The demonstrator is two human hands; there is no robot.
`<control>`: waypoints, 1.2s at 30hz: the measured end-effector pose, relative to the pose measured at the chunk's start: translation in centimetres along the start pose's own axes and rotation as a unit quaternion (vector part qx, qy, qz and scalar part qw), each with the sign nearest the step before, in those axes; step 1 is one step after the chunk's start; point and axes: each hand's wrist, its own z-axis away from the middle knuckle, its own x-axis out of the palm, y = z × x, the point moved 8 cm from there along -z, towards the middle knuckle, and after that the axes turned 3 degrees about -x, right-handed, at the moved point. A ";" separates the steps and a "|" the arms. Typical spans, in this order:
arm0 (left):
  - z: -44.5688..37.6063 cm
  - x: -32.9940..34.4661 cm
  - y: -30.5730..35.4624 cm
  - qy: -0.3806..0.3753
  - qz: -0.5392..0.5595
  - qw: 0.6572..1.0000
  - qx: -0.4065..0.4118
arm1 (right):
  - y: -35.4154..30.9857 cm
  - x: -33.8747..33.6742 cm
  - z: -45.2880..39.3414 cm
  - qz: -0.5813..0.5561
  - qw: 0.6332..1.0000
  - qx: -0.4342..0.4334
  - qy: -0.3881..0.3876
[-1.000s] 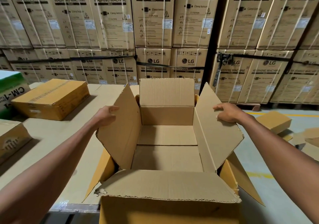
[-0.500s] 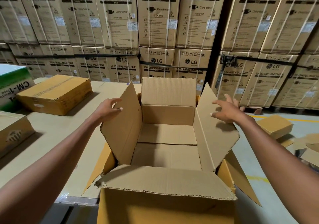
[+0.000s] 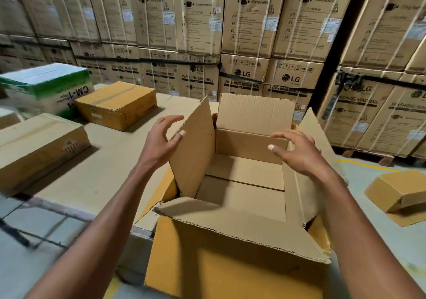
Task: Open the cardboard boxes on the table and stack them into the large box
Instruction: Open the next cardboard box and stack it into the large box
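So far you have only the receiving end ready: the large box (image 3: 239, 206) stands open just in front of you, against the tabletop (image 3: 110, 160) edge, its four flaps up or folded out and its floor bare, with nothing stacked inside yet. Your left hand (image 3: 161, 142) hovers at about 10 o'clock from the box's middle, fingers (image 3: 171, 120) spread and curled, gripping nothing; the thumb tip sits right at the left flap, though I cannot tell whether it touches. Your right hand (image 3: 297, 151) hangs over the opening near 1 o'clock, fingers likewise spread and empty, just beside the right flap. The work itself looks barely begun. On the tabletop, the yellow-brown carton (image 3: 117, 104) at about 10 o'clock appears sealed, the flat brown carton (image 3: 39, 146) at 9 o'clock also looks closed, and the green-and-white carton (image 3: 46, 84) sits behind them at the far left, lid down. None of the three shows a raised flap, so as I judge it, each has yet to be opened and carried over. A small cardboard box (image 3: 401, 190) lies tilted on the floor at 3 o'clock, well apart from the tabletop; whether it belongs to your job I cannot say. The washing machine cartons (image 3: 249, 22) walled up behind are simply backdrop.
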 end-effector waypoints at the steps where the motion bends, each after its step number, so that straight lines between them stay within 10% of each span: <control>1: 0.8 -0.8 -0.6 0.012 0.012 1.000 -0.004 | -0.9 0.8 0.7 -0.026 1.000 -0.004 -0.010; 16: 13.6 -15.8 -21.4 0.012 0.186 0.960 -0.210 | -23.5 20.9 7.9 -0.328 0.940 -0.060 -0.078; 36: 8.1 -25.9 -43.9 0.006 0.234 0.912 -0.337 | -34.3 53.1 -0.2 -0.300 0.941 0.019 -0.156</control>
